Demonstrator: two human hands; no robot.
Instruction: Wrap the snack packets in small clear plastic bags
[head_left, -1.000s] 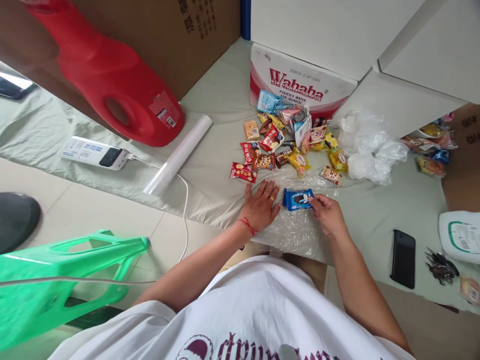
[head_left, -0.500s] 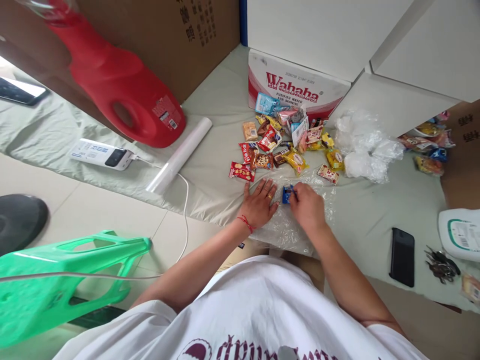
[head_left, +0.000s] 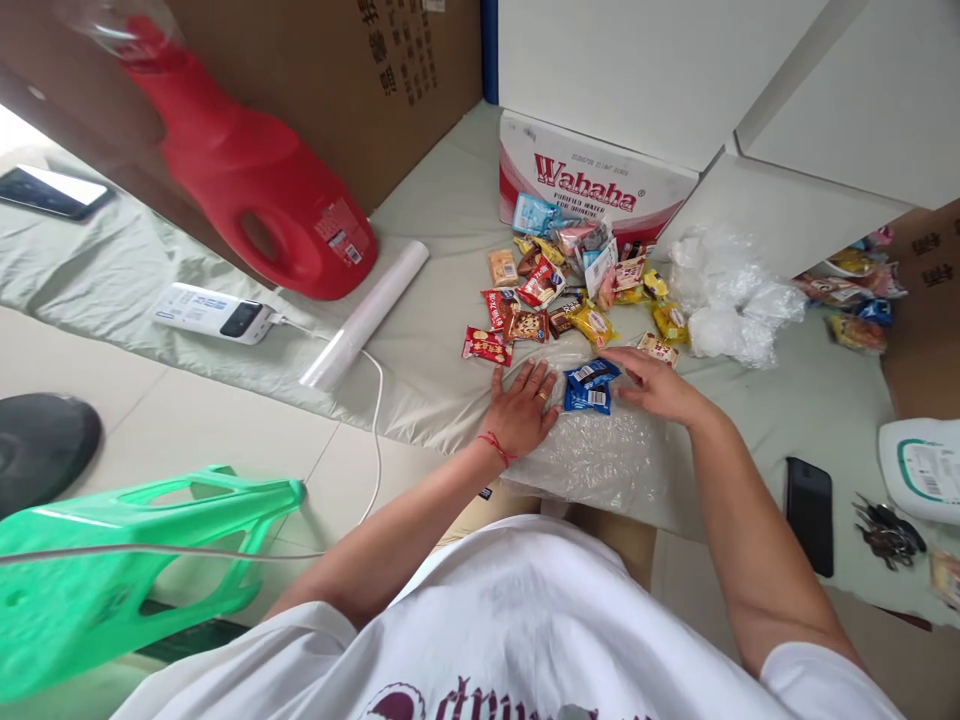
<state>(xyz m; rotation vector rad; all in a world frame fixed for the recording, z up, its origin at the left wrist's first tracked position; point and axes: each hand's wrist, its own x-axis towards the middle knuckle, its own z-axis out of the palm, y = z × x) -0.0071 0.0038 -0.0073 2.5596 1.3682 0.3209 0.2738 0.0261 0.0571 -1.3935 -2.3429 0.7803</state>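
Two blue snack packets [head_left: 589, 398] lie together on a sheet of clear plastic film [head_left: 600, 455], one partly over the other. My left hand [head_left: 519, 408] rests flat on the film's left side, fingers spread. Just right of the blue packets is my right hand [head_left: 654, 385], its fingers apart and nothing held in them. Beyond both hands spreads a pile of small wrapped snacks, among them a red packet [head_left: 487, 346], a brown cookie packet [head_left: 526, 325] and a yellow packet [head_left: 592, 325]. A cream-and-red packet [head_left: 658, 349] is partly hidden behind my right hand.
A roll of clear film [head_left: 365, 315] lies left, near a white power bank [head_left: 214, 312] and a red jug [head_left: 270, 190]. Crumpled clear plastic bundles [head_left: 735, 295] sit right of the pile. A black phone [head_left: 810, 515] and keys [head_left: 890, 532] lie further right.
My right hand has let go of the blue packets and moved right, with its fingers opening. Both blue packets now show plainly. My left hand stays flat in place.
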